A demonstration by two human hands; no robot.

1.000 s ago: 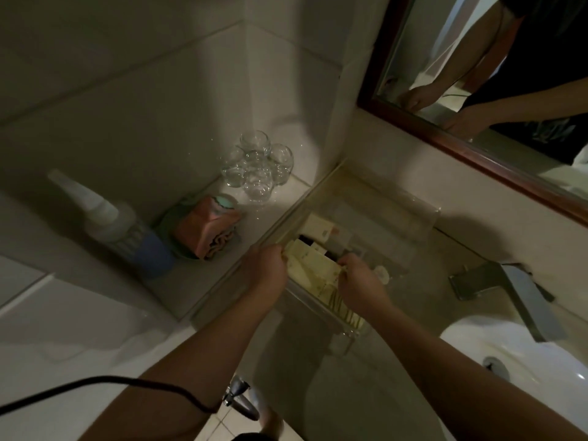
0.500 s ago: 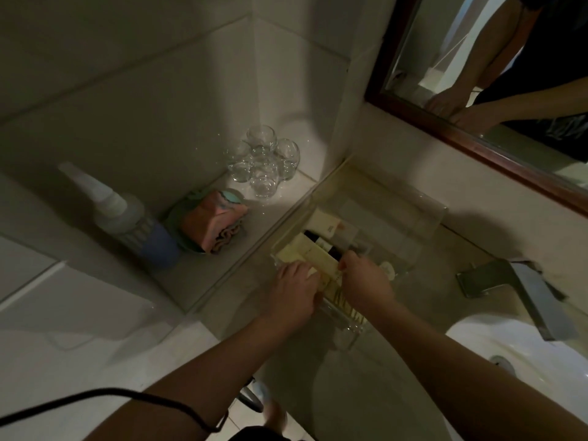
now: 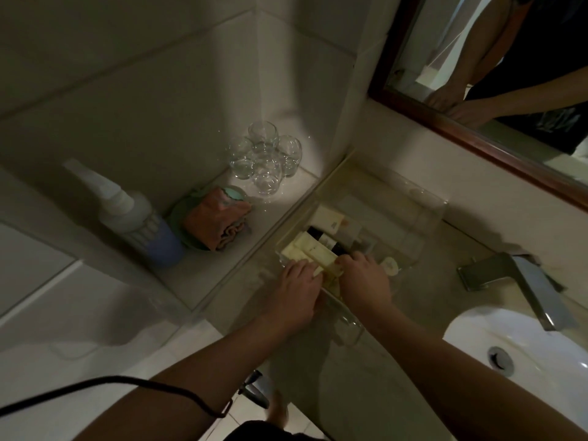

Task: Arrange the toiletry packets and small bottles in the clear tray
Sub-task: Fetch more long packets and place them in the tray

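Note:
A clear tray (image 3: 423, 198) sits on the counter against the wall below the mirror. Cream toiletry packets (image 3: 313, 249) lie in its near left part, with small dark bottles (image 3: 324, 238) just behind them and a cream box (image 3: 329, 218) further back. A small round white item (image 3: 389, 265) lies at the tray's near right. My left hand (image 3: 296, 292) rests palm down on the near packets. My right hand (image 3: 364, 281) presses its fingertips on the packets right beside it. What lies under the hands is hidden.
Several clear glasses (image 3: 265, 160) stand in the corner of a raised ledge. A folded pink cloth (image 3: 218, 219) on a green dish and a blue-and-white bottle (image 3: 136, 218) sit left of them. A faucet (image 3: 515, 281) and white basin (image 3: 525, 351) are on the right.
My left hand has slid from the tray's left edge to rest on top of the near packets, close to my right hand. The right hand has stayed on the packets.

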